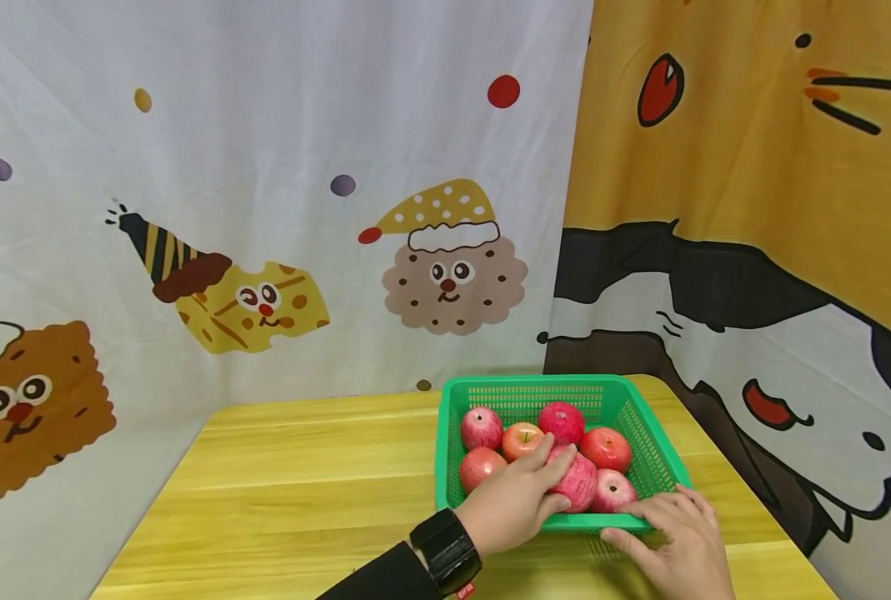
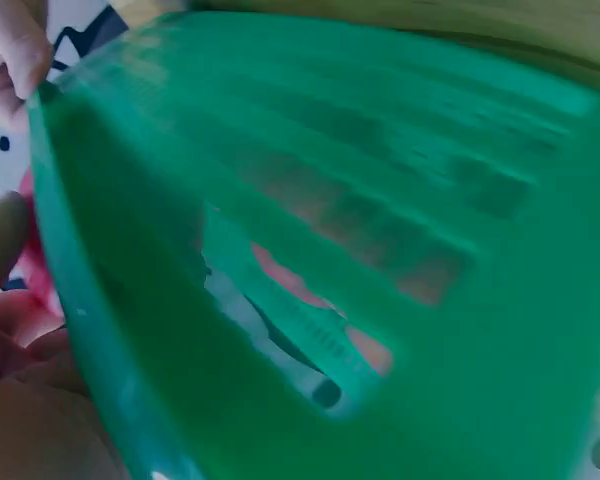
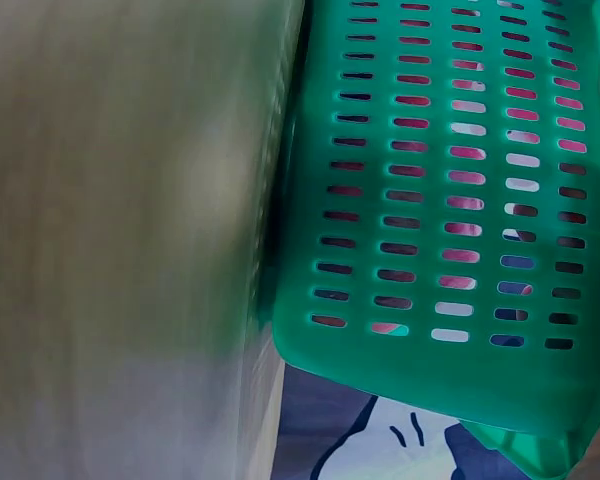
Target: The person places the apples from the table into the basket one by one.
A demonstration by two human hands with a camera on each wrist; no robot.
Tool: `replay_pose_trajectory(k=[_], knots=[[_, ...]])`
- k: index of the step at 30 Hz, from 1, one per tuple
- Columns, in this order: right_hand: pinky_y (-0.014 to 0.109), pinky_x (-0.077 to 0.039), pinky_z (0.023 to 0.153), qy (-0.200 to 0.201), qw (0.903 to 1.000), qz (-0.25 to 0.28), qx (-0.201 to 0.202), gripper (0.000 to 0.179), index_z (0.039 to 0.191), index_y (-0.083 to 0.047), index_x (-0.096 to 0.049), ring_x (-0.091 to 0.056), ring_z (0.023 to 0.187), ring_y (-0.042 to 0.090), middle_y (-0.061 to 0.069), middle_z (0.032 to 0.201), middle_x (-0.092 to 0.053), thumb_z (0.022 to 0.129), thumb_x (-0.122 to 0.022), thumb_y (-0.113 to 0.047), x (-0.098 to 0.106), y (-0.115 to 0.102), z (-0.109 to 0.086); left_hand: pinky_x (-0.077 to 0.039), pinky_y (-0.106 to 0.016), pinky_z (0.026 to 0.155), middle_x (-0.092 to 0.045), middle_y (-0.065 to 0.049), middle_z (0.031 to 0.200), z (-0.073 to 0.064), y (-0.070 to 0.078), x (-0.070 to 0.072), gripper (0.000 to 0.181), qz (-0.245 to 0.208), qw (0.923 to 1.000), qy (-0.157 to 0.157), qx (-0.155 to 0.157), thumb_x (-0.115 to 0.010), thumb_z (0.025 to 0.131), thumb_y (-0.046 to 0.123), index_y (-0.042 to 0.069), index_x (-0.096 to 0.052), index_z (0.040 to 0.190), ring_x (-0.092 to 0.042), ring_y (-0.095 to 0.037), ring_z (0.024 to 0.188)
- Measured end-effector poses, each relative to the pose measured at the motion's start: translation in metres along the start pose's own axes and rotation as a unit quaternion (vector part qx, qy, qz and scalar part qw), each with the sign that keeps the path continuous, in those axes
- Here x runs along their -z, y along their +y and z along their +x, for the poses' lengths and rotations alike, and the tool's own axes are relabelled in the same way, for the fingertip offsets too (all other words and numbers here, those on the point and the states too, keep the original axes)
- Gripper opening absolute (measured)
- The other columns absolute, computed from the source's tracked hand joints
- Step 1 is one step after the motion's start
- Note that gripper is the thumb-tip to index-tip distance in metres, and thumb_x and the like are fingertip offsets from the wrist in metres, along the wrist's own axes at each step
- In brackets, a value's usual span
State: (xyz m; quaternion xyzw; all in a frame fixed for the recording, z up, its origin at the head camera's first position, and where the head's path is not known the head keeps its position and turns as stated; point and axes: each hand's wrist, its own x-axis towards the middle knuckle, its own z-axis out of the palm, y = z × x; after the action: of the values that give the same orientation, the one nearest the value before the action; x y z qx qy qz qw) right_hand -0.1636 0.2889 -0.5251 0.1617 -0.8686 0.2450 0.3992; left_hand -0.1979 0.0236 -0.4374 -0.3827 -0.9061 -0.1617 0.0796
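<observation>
A green plastic basket (image 1: 535, 523) with slotted walls holds several red and pink apples. My left hand (image 1: 507, 502) reaches over its near rim and grips a pink apple (image 1: 578, 483), fingers across the top and thumb on the near side. Beside that fruit lies another pink apple (image 1: 612, 492). My right hand (image 1: 676, 537) holds the basket's front right corner, fingers over the rim and thumb outside. In the left wrist view the basket wall (image 2: 520, 350) is blurred and hides much of the fruit. Apple colour shows through the slots in the right wrist view.
The basket stands on a yellow wood-grain table (image 1: 302, 483), toward its right side. A black watch (image 1: 447, 550) is on my left wrist. Behind the table hangs a white cartoon curtain (image 1: 265, 125); an orange patterned one (image 1: 745, 167) hangs at the right.
</observation>
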Motion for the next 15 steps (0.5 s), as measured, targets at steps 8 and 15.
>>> replay_pose_trajectory(k=[8,15], knots=[[0.024,-0.022,0.112,0.002,0.9998,0.015,0.010,0.042,0.090,-0.033,-0.078,-0.056,0.092,0.009,-0.010,0.087,-0.078,0.058,-0.101,-0.046,-0.001,0.000,0.000,-0.064,-0.023,0.087,-0.050,-0.012,0.165,0.019,0.026,-0.016,0.066,0.042,0.9988,0.004,0.025,-0.060,0.108,0.047,0.023,-0.040,0.167,-0.071,-0.018,0.127],[0.023,-0.020,0.109,0.005,0.9987,0.041,-0.030,0.068,0.114,-0.020,-0.077,-0.051,0.110,-0.007,0.001,0.105,-0.077,0.053,-0.105,-0.030,0.001,-0.005,0.000,-0.064,-0.025,0.087,-0.049,-0.013,0.166,0.008,0.024,-0.021,0.077,0.045,0.9978,0.013,0.046,-0.062,0.104,0.056,0.014,-0.040,0.165,-0.068,-0.017,0.133]])
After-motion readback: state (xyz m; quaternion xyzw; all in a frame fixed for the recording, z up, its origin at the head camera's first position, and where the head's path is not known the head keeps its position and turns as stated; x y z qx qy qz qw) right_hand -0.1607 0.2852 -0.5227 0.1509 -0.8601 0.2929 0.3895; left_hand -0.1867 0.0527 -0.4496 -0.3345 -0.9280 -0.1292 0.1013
